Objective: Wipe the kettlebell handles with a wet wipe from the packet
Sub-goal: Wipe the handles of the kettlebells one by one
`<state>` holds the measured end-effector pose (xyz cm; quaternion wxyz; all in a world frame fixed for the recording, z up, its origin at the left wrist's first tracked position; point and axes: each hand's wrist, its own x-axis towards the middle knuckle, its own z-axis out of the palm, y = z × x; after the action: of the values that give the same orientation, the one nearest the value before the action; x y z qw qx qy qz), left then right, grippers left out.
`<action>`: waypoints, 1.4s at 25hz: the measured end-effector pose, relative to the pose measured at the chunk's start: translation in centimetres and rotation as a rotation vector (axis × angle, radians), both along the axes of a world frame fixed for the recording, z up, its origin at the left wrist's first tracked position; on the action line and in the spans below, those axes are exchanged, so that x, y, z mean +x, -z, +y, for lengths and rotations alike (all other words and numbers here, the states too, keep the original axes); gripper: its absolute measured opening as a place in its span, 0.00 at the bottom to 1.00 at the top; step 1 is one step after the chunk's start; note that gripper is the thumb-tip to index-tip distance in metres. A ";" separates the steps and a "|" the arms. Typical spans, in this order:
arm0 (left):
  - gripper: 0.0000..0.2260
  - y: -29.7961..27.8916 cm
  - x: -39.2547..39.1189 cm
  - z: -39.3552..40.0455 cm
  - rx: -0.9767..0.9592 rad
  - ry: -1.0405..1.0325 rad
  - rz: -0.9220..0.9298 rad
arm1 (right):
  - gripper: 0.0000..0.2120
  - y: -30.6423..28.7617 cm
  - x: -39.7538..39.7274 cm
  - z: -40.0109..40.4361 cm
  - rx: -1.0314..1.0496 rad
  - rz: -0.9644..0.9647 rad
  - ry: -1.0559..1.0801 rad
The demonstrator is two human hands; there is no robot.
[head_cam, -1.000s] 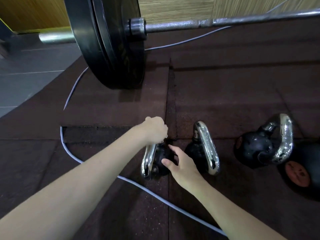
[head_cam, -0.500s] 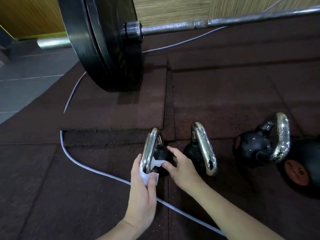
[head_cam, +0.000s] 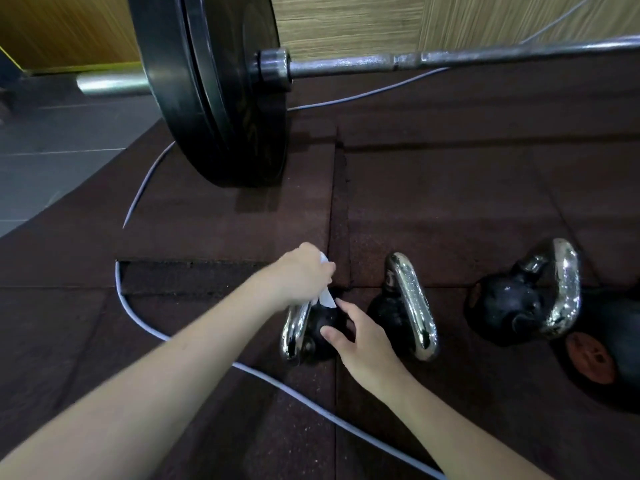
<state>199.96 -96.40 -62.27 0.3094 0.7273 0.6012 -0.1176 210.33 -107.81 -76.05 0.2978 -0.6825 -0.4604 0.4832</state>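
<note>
Three black kettlebells with chrome handles lie on the dark rubber floor. My left hand grips a white wet wipe wrapped over the far end of the left kettlebell's handle. My right hand rests on that kettlebell's black ball, thumb and fingers spread round it. The middle kettlebell lies just right of my right hand. The third kettlebell lies further right. The wipe packet is not in view.
A loaded barbell with a big black plate stands on the floor ahead. A grey cable loops across the mat, passing under the left kettlebell. A dark weight with an orange disc sits at the right edge.
My left hand has slid with the wipe from the near end of the handle up to its far end. My right hand stays on the ball.
</note>
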 end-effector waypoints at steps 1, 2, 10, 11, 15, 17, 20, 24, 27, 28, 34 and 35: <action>0.16 -0.7 1.1 1.7 -0.031 0.140 0.143 | 0.32 0.0 0.0 0.0 0.006 -0.008 0.001; 0.16 -1.0 2.1 2.8 -0.057 0.258 0.276 | 0.32 -0.1 0.0 0.0 0.014 -0.016 0.002; 0.11 2.0 5.7 2.6 -0.046 0.532 0.665 | 0.31 0.0 -0.1 0.0 0.013 -0.017 -0.002; 0.10 1.7 4.9 2.0 0.041 0.478 0.577 | 0.31 0.1 -0.1 -0.1 0.018 -0.011 -0.001; 0.15 2.8 -0.6 -2.6 0.415 0.325 0.211 | 0.32 0.5 -0.1 -0.1 0.009 0.014 0.016; 0.21 4.5 -3.2 -6.8 0.431 0.098 -0.248 | 0.32 0.7 0.0 0.0 0.005 0.020 0.019; 0.28 5.9 -5.5 -12.0 0.422 -0.178 -0.586 | 0.32 0.7 -0.1 0.0 0.014 0.017 0.033; 0.28 7.6 -5.6 -13.5 0.335 -0.283 -0.763 | 0.32 0.7 -0.2 0.1 0.026 0.001 0.055; 0.24 5.5 -5.0 -11.8 0.344 -0.303 -0.668 | 0.31 0.4 -0.1 0.2 0.018 -0.006 0.031; 0.23 4.6 -4.8 -10.6 0.322 -0.260 -0.606 | 0.31 0.4 0.0 0.2 0.016 -0.003 0.024; 0.15 1.1 1.5 1.0 0.103 -0.027 0.060 | 0.32 0.0 -0.1 0.1 0.017 -0.002 0.010; 0.15 0.8 2.5 2.0 0.020 0.169 0.250 | 0.32 -0.1 0.0 0.0 0.018 -0.002 0.007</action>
<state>202.44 -94.41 -63.04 0.2139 0.7582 0.5727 -0.2268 210.29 -107.76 -75.98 0.3051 -0.6819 -0.4625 0.4775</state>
